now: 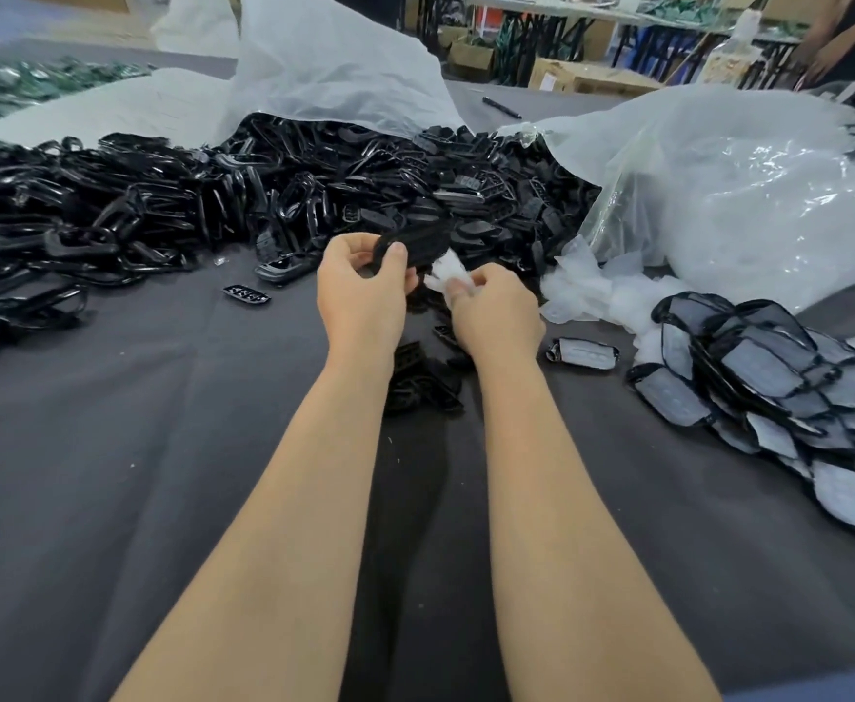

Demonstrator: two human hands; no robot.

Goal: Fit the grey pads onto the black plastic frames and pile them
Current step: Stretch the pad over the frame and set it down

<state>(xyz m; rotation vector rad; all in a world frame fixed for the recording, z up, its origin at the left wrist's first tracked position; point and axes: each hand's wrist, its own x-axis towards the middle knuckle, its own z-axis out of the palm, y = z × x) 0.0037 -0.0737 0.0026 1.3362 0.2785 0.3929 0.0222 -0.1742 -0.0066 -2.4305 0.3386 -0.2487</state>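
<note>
My left hand (362, 291) grips a black plastic frame (415, 244) above the grey table cloth. Just to its right, my right hand (496, 311) pinches a pale grey pad (446, 272) at the frame's lower edge. A large heap of loose black frames (273, 184) spreads across the table behind both hands. At the right lies a pile of frames fitted with grey pads (790, 387), and one fitted frame (583, 353) lies alone beside my right wrist. Loose pale pads (592, 296) spill from a clear bag.
A white sack (334, 68) lies open behind the black heap. A clear plastic bag (749, 195) fills the right side. A few black frames (422, 377) lie between my forearms and one (246, 294) lies at left. A person's arm (841, 43) shows at far right.
</note>
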